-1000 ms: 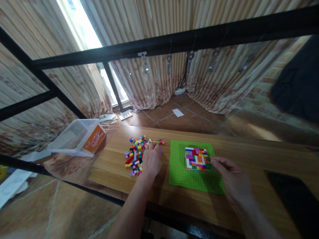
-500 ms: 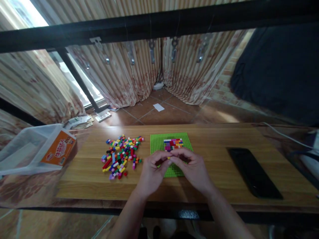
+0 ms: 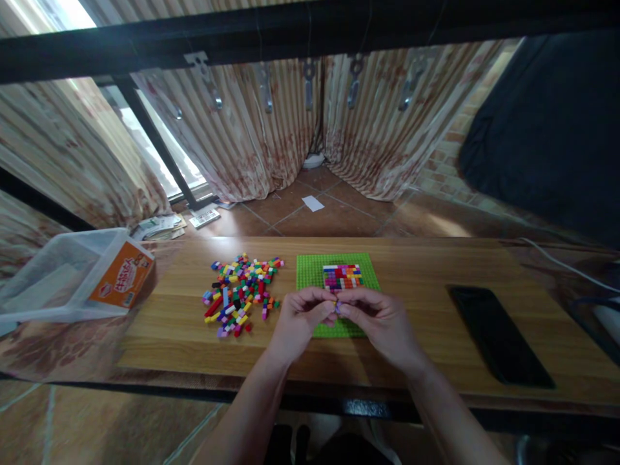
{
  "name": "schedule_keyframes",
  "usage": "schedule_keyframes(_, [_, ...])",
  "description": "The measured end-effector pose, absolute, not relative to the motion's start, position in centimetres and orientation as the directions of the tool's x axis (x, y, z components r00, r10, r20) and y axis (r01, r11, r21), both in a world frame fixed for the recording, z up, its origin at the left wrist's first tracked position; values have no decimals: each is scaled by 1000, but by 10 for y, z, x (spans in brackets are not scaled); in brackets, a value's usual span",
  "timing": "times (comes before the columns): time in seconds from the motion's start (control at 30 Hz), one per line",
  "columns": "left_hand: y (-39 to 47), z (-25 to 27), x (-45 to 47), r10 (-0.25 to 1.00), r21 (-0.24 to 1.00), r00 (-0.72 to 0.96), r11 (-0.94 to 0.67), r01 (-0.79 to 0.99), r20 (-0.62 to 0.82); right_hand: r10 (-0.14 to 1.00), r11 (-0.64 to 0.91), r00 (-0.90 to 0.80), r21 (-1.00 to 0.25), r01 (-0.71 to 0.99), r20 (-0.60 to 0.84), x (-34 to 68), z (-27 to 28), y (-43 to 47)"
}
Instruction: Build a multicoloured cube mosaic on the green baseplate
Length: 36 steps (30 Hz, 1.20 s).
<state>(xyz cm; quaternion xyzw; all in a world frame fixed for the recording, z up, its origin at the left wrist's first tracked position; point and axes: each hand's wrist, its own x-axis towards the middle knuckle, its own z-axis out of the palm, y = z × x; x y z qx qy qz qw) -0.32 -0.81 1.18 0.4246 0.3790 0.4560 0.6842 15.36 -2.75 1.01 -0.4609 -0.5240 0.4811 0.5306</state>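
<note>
Over the near half of a green studded baseplate (image 3: 310,265), my left hand (image 3: 303,318) and my right hand (image 3: 380,323) meet at the fingertips. Both are closed in a pinch on tiny toy bricks (image 3: 336,305), of which bits of yellow and purple show. The fingers hide most of what they hold. Just beyond my fingertips, a block of multicoloured bricks (image 3: 342,276) sits on the baseplate, its near edge partly covered by my hands. To the left, a loose pile of coloured toy bricks (image 3: 245,290) is spread on the wooden table.
The wooden table top (image 3: 416,271) carries a black phone-like slab (image 3: 498,336) at the right. A clear plastic box (image 3: 62,278) with an orange label stands off the left end. A dark metal rail (image 3: 290,39) crosses above, with curtains (image 3: 271,135) behind.
My fingertips have shifted on the small bricks; a purple bit now shows beside the yellow. The camera view has moved slightly. The baseplate and brick pile look the same.
</note>
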Motion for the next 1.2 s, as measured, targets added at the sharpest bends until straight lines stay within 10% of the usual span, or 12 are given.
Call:
schedule_keyframes(0.43, [0,5,-15,972,951,93,232,-205,-217,959,163,197,-966,203,203,194,8,-19])
schedule_keyframes(0.7, [2,1,-18,963,954,87,266,-136,-255,965,185,54,-817,546,255,206,-6,-20])
schedule_keyframes(1.2, [3,-5,-11,953,954,145,282,-98,-266,949,246,-9,-724,644,314,202,-17,-14])
